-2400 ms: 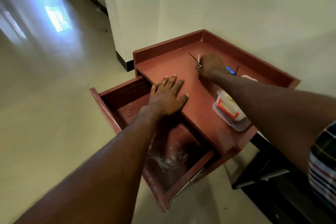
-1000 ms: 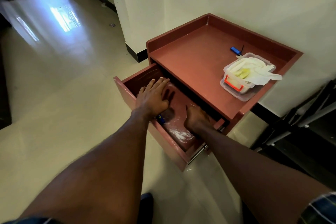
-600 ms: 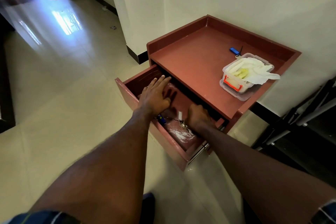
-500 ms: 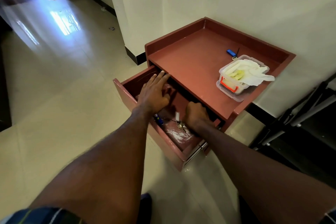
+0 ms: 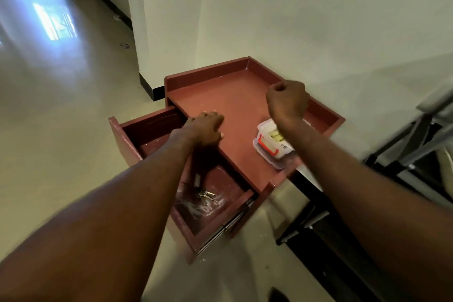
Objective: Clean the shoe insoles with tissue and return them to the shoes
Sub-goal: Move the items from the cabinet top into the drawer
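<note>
Your left arm reaches out over the open drawer [image 5: 157, 135], left hand [image 5: 204, 127] flat with fingers relaxed on the tabletop [image 5: 235, 105] edge. Right hand [image 5: 286, 100] is raised above the tissue box [image 5: 269, 147], curled in a fist, holding nothing I can see. Keys [image 5: 204, 195] lie in the drawer.
</note>
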### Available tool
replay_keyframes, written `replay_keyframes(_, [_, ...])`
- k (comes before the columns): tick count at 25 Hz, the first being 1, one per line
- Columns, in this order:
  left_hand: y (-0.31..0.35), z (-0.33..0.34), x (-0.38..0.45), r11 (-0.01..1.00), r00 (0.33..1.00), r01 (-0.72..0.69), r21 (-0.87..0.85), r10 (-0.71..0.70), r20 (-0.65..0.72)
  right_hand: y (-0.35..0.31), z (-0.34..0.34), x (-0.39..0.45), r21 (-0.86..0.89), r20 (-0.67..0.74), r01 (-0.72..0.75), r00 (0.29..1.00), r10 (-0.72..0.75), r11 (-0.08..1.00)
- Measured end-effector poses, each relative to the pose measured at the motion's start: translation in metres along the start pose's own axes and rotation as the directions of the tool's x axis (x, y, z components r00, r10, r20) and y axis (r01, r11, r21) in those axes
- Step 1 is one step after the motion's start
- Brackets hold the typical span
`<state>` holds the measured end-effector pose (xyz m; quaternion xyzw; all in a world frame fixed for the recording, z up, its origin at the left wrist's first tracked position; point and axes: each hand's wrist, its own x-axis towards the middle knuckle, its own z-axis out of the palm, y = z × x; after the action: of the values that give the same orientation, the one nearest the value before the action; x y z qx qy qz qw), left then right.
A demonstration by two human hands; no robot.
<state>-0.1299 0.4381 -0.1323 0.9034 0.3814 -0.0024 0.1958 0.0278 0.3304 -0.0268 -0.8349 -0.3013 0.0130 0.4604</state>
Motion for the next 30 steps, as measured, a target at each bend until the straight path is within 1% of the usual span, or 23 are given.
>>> replay_keyframes(1, [0.001,0.01,-0.001,0.999,1.0,0.011,0.031,-0.012,0.019,0.005,-0.001,0.018,-0.139,0.045,0.059,0.998,-0.053,0.989])
replay_keyframes(2, [0.0,0.018,-0.001,0.998,0.999,0.027,0.049,-0.028,0.025,0.01,0.0,0.036,-0.259,0.118,0.103,0.99,-0.075,0.96])
replay_keyframes(4, [-0.002,0.025,0.0,0.998,0.999,0.046,0.047,-0.047,0.015,0.021,0.008,0.065,-0.452,0.265,0.177,0.963,-0.058,0.874])
replay_keyframes(6, [-0.004,0.03,0.002,0.998,0.999,0.049,0.047,-0.049,-0.015,0.032,0.023,0.093,-0.587,0.366,0.251,0.93,-0.024,0.769])
replay_keyframes(8, [-0.003,0.032,0.003,0.998,0.999,0.044,0.051,-0.042,-0.029,0.039,0.038,0.108,-0.683,0.455,0.334,0.89,0.021,0.65])
replay_keyframes(9, [-0.001,0.031,0.002,0.998,0.999,0.039,0.052,-0.037,-0.032,0.04,0.044,0.11,-0.706,0.502,0.364,0.863,0.066,0.607])
replay_keyframes(11, [0.0,0.033,-0.003,0.997,0.998,0.029,0.076,-0.025,-0.053,0.042,0.056,0.11,-0.727,0.558,0.396,0.817,0.146,0.562])
replay_keyframes(13, [-0.002,0.033,-0.003,0.998,0.997,0.019,0.065,-0.014,-0.071,0.04,0.066,0.107,-0.737,0.566,0.412,0.809,0.156,0.536])
replay_keyframes(14, [-0.002,0.033,-0.003,0.998,0.997,0.017,0.054,-0.013,-0.074,0.042,0.07,0.108,-0.741,0.559,0.416,0.817,0.143,0.527])
replay_keyframes(16, [-0.004,0.036,-0.002,0.999,0.996,0.016,0.051,-0.012,-0.085,0.043,0.078,0.108,-0.745,0.531,0.407,0.842,0.1,0.529])
replay_keyframes(18, [-0.006,0.037,-0.003,0.998,0.996,0.01,0.06,-0.004,-0.089,0.038,0.081,0.104,-0.727,0.51,0.4,0.858,0.05,0.559])
replay_keyframes(19, [-0.005,0.038,-0.002,0.998,0.996,0.008,0.065,-0.002,-0.087,0.033,0.081,0.101,-0.703,0.503,0.398,0.864,0.018,0.589])
replay_keyframes(21, [-0.007,0.039,0.0,0.997,0.998,0.01,0.081,-0.004,-0.065,0.021,0.082,0.091,-0.629,0.452,0.355,0.891,-0.047,0.691])
replay_keyframes(22, [-0.009,0.039,0.002,0.997,0.998,0.004,0.076,0.0,-0.059,0.012,0.081,0.083,-0.573,0.405,0.325,0.91,-0.084,0.753])
replay_keyframes(24, [-0.015,0.035,-0.003,0.997,0.996,-0.055,0.049,0.058,-0.074,-0.006,0.075,0.057,-0.419,0.315,0.265,0.94,-0.135,0.869])
replay_keyframes(26, [-0.027,0.03,-0.016,0.993,0.98,-0.121,0.002,0.12,-0.156,-0.018,0.061,0.017,-0.233,0.261,0.209,0.954,-0.146,0.95])
replay_keyframes(27, [-0.036,0.027,-0.025,0.992,0.972,-0.127,-0.004,0.124,-0.198,-0.018,0.055,-0.007,-0.143,0.256,0.182,0.956,-0.141,0.973])
replay_keyframes(28, [-0.047,0.024,-0.035,0.995,0.969,-0.099,0.003,0.097,-0.228,-0.013,0.051,-0.032,-0.076,0.259,0.16,0.956,-0.135,0.984])
replay_keyframes(30, [-0.07,0.019,-0.057,1.0,0.97,0.028,0.006,-0.026,-0.243,0.007,0.051,-0.081,-0.019,0.308,0.104,0.947,-0.093,0.994])
